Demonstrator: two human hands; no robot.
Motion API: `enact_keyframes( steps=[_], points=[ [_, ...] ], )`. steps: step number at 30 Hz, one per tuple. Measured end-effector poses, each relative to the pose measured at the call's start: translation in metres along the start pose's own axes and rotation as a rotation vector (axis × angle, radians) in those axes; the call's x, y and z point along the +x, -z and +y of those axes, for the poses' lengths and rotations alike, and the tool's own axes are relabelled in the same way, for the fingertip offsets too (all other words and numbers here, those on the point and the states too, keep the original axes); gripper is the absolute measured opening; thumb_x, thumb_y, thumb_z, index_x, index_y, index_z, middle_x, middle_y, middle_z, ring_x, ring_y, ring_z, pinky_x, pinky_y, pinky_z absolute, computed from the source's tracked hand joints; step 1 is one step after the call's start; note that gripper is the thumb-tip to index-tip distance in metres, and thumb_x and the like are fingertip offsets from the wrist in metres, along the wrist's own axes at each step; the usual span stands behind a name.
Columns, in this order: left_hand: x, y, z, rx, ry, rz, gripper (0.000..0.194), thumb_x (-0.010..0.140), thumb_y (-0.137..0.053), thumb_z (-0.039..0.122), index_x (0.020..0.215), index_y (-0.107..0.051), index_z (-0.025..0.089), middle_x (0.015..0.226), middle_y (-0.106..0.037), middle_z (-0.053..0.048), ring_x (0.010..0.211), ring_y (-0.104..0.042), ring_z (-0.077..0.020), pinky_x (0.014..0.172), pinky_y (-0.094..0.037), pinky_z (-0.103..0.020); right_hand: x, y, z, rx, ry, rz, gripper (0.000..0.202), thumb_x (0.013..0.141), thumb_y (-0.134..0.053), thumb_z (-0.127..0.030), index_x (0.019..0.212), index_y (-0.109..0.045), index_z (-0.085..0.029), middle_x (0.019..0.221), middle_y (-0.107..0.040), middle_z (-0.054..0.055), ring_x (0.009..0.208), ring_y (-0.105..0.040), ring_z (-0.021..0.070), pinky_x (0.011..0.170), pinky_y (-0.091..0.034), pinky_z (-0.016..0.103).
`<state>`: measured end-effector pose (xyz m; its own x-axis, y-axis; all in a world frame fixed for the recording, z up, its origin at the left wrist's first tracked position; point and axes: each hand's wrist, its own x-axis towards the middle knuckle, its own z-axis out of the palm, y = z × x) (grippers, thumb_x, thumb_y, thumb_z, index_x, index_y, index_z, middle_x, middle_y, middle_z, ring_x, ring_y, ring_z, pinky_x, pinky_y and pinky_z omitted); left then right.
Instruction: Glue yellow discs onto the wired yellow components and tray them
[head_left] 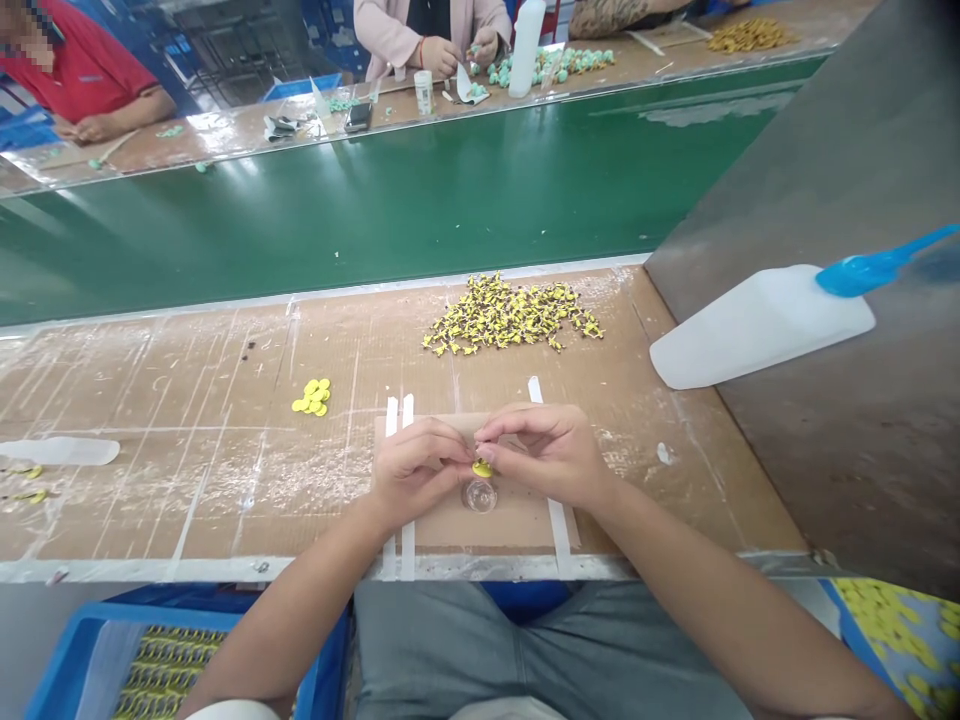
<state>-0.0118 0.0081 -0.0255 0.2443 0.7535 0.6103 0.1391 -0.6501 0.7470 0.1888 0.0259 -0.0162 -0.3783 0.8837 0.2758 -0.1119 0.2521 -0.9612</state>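
My left hand (421,467) and my right hand (551,450) meet above a taped cardboard sheet (517,520). Both are closed, fingertips pinched at a small yellow disc (482,467) between them. A small dark bit shows at the disc's top, but its shape is mostly hidden by the fingers. Just below the fingertips stands a small clear round dish (480,496). Farther back lies a heap of small yellow-and-black pieces (514,315). To the left sits a little pile of flat yellow discs (312,397).
A white squeeze bottle with blue nozzle (765,325) leans against the metal panel (847,400) at right. Beyond the table runs a green conveyor belt (375,220), with other people working behind it. Blue trays (71,660) of yellow pieces stand below the front edge.
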Motion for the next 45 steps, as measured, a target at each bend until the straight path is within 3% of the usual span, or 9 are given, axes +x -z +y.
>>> enact_keyframes(
  steps=[10, 34, 45],
  points=[
    [-0.0061, 0.0001, -0.0052, -0.034, -0.024, -0.048, 0.022, 0.074, -0.078, 0.004, 0.09, -0.073, 0.016, 0.084, -0.074, -0.007, 0.077, -0.072, -0.0156, 0.07, -0.059, -0.025, -0.001, -0.001, 0.0009, -0.031, 0.047, -0.013, 0.013, 0.079, -0.077, -0.015, 0.091, -0.078, -0.021, 0.088, -0.076, 0.004, 0.078, -0.072, 0.015, 0.074, -0.057, 0.025],
    [-0.0033, 0.0027, -0.0027, -0.006, -0.003, -0.055, 0.007, 0.081, -0.074, 0.013, 0.085, -0.076, 0.018, 0.079, -0.075, -0.006, 0.071, -0.072, -0.0155, 0.067, -0.06, -0.025, 0.0009, 0.0002, 0.0026, -0.013, -0.005, -0.049, 0.012, 0.08, -0.076, -0.016, 0.091, -0.078, -0.021, 0.09, -0.077, 0.004, 0.079, -0.072, 0.015, 0.076, -0.057, 0.024],
    [-0.0048, 0.0035, -0.0021, -0.012, 0.001, -0.07, 0.01, 0.079, -0.076, 0.011, 0.086, -0.075, 0.017, 0.08, -0.076, -0.006, 0.072, -0.073, -0.0155, 0.067, -0.06, -0.024, -0.0004, 0.0, 0.0022, -0.001, -0.016, -0.068, 0.011, 0.081, -0.076, -0.019, 0.092, -0.078, -0.021, 0.089, -0.077, 0.005, 0.079, -0.072, 0.0155, 0.075, -0.057, 0.024]
  ],
)
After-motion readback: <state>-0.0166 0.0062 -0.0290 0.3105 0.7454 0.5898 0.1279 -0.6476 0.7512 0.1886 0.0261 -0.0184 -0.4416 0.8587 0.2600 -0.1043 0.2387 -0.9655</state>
